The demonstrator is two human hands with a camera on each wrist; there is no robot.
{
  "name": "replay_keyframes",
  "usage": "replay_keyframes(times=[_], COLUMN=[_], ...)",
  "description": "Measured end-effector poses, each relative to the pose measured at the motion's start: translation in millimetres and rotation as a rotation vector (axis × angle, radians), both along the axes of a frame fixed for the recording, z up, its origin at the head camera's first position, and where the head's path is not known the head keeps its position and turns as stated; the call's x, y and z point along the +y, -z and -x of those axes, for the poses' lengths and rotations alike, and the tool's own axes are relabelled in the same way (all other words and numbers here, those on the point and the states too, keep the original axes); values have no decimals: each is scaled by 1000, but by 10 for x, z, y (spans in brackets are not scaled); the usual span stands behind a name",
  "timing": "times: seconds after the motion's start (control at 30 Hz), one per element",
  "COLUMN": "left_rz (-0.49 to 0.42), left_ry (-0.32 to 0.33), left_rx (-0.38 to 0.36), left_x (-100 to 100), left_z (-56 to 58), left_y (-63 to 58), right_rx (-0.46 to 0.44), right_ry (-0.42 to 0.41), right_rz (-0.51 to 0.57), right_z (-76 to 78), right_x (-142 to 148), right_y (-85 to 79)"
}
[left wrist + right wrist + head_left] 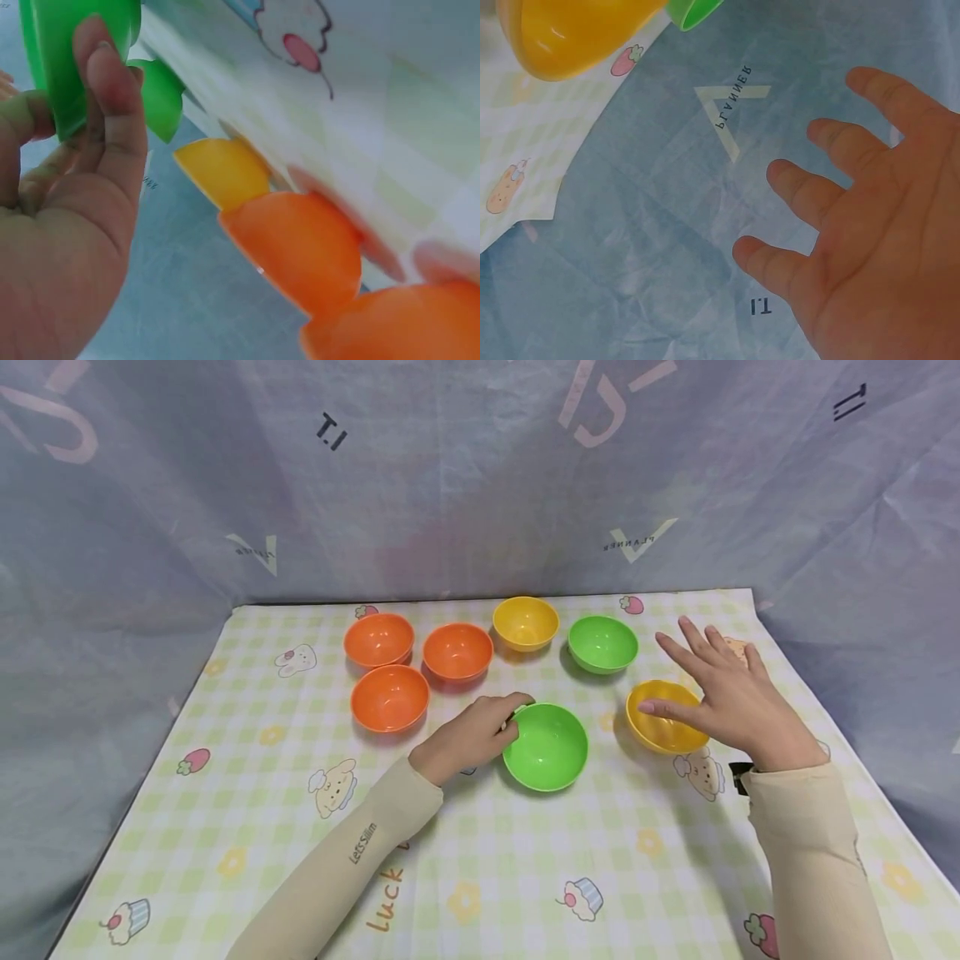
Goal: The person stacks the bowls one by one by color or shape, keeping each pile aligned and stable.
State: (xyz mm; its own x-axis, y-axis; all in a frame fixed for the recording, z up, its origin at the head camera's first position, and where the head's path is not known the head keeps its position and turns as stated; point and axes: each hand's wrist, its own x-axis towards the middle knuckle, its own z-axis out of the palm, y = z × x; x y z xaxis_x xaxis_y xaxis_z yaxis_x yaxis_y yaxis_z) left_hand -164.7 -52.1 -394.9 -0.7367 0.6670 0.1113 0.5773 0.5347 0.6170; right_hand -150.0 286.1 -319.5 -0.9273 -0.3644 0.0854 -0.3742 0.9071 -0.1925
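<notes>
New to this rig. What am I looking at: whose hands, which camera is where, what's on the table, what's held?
No robot here: these are a person's two bare hands. The wide picture comes from a camera worn on the head, looking forward and down. The other two come from wrist cameras, each watching its own hand. On the checked tablecloth are three orange bowls, two yellow bowls and one green bowl. The left hand pinches a second green bowl by its rim. The right hand holds nothing; its fingers are spread.
</notes>
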Motion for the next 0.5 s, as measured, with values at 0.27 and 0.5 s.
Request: replay_keyframes(times=[0.27, 0.5], left_rz=[16, 31], left_ry=[47, 89], left_rx=[15, -55], left_x=[-86, -115], left_z=[-177, -302], left_y=[-152, -201], right_rx=[7, 50], right_ry=[6, 75], right_rz=[-2, -52], right_z=[5, 11], right_x=[27, 47], right_y=[10, 57])
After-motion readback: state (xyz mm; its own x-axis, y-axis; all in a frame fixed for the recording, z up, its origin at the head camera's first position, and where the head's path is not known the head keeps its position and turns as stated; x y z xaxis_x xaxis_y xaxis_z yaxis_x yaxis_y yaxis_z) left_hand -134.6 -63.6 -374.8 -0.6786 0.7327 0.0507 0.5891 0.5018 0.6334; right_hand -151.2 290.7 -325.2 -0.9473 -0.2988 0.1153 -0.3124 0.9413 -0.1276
